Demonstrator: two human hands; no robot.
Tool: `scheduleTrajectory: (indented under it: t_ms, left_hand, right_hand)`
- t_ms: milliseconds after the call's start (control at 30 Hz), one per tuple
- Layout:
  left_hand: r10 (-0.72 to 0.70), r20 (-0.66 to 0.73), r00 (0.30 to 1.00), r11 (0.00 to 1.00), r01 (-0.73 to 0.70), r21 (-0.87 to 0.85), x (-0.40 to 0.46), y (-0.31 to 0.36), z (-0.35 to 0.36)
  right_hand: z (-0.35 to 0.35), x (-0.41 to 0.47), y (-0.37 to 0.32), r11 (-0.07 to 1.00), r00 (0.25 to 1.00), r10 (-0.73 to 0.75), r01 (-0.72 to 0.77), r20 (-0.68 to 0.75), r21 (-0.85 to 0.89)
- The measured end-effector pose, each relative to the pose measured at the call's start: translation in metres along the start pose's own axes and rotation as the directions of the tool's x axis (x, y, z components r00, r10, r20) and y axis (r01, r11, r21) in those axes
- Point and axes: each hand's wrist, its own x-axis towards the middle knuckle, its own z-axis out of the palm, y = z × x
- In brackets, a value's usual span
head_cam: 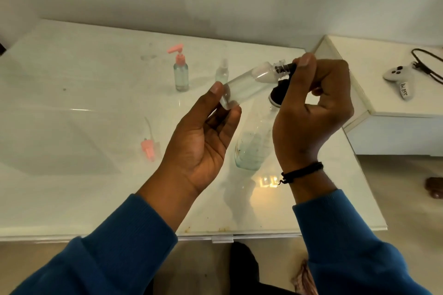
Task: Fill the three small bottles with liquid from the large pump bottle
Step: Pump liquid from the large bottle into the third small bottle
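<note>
At mid-frame we saw the left hand (203, 132) pinching a tilted, seemingly empty small bottle (242, 87) by its base, the right hand (314, 100) curled around the big bottle's pump nozzle (286, 69) at its mouth; pink-pump bottle (181, 74) looked filled, two apparently left.

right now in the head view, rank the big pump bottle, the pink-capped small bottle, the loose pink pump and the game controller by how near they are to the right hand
1. big pump bottle, just under the right hand
2. game controller, right, on the side cabinet
3. pink-capped small bottle, standing behind the left hand
4. loose pink pump, lying far left

Items 2 and 3 are fairly close in the image.
</note>
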Motion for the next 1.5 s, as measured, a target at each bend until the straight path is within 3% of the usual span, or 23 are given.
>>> scheduleTrajectory:
  t_ms: [1500]
  left_hand:
    - [-0.006,-0.015,1.000,1.000,0.006,0.006,0.001,0.000,-0.002]
  right_hand:
    - [0.003,-0.001,-0.005,1.000,1.000,0.021,-0.021,-0.004,0.003]
